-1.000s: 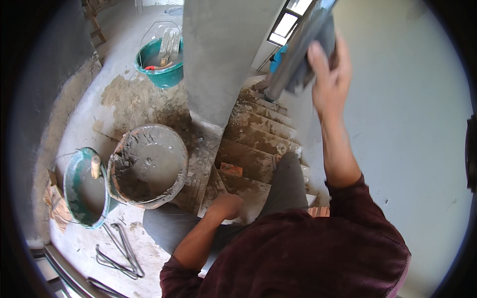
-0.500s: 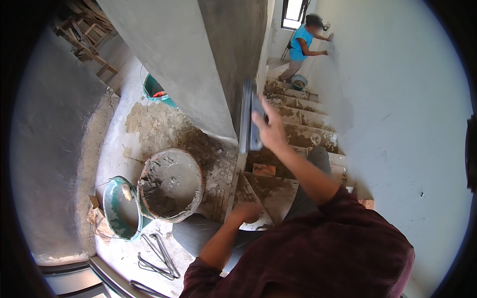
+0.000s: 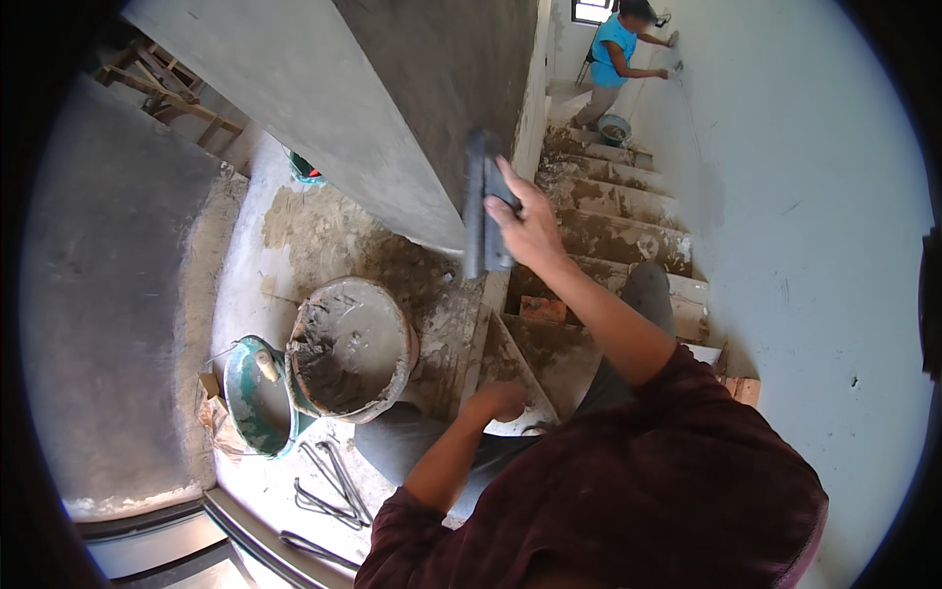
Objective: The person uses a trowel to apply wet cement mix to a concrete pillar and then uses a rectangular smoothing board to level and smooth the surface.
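Observation:
My right hand (image 3: pixel 531 228) grips a grey plastering float (image 3: pixel 483 208) by its back. The float stands nearly upright along the edge of the dark, freshly plastered face (image 3: pixel 442 83) of a wall end; its upper part is blurred by motion. Whether the float touches the plaster I cannot tell. My left hand (image 3: pixel 498 401) is closed in a loose fist above my bent leg, with nothing seen sticking out of it. Left of my leg stands a round tub (image 3: pixel 407 368) of wet grey mortar, apart from both hands.
A green bucket (image 3: pixel 257 398) with a handled tool leans close by the tub. Bent metal rods (image 3: pixel 334 486) lie on the floor. Dirty stairs (image 3: pixel 628 231) with a brick (image 3: pixel 543 309) descend ahead. Farther down, a co-worker in blue (image 3: pixel 613 54) works at the right wall beside a bucket (image 3: pixel 614 130).
The whole view has shifted, so most things sit a little higher and the tub farther right. My right hand still holds the float at the wall end; my left hand stays closed.

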### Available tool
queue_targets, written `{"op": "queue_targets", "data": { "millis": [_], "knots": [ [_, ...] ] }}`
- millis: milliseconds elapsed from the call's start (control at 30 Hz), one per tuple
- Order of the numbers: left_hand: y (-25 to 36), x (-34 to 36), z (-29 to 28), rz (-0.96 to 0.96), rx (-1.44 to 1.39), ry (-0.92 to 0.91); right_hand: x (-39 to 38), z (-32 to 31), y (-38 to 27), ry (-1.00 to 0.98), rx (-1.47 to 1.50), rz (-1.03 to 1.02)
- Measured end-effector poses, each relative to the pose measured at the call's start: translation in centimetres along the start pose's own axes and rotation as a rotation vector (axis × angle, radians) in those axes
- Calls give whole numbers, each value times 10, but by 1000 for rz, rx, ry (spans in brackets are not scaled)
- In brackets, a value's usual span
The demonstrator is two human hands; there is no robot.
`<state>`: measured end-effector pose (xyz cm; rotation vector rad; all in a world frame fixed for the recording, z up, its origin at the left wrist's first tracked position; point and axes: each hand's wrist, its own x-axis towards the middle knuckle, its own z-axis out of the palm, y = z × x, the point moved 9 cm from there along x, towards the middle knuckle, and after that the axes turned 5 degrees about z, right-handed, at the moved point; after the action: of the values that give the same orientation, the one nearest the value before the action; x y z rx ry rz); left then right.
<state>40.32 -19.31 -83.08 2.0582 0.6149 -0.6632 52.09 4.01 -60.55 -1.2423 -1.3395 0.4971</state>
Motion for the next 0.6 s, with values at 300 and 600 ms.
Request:
{"op": "queue_targets", "data": {
  "millis": [300, 600],
  "knots": [
    [-19, 4, 20, 19, -38, 36, 49, -32, -196, 104, 219, -458],
    [-21, 4, 30, 59, 12, 93, -38, -34, -43, -83, -42, -116]
  ]
}}
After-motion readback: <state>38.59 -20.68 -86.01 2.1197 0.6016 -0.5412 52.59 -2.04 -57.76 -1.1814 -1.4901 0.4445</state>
